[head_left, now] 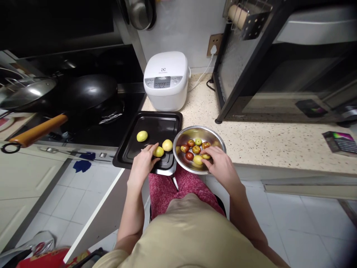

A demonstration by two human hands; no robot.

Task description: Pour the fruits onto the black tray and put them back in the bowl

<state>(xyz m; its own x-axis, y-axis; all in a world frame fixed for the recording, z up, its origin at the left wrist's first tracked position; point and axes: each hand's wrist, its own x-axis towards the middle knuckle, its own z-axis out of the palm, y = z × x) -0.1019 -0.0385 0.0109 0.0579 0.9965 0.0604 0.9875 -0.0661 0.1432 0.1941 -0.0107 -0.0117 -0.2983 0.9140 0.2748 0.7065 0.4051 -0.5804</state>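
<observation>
My left hand is over the right part of a black baking tray, its thumb and fingers closed round a yellow-green oval fruit. Two more yellow fruits lie on the tray: one at the left, another touching or nearly touching the held one. Beside the tray stands a steel bowl with several red-brown mottled fruits like jujubes, a small green one and a yellow one. Inside the bowl, my right hand pinches a yellow fruit, partly hidden by the fingers.
A white rice cooker stands behind the tray. To the left, a black wok with a wooden handle sits on the stove. A large oven fills the right back, with a small dark box on the speckled counter.
</observation>
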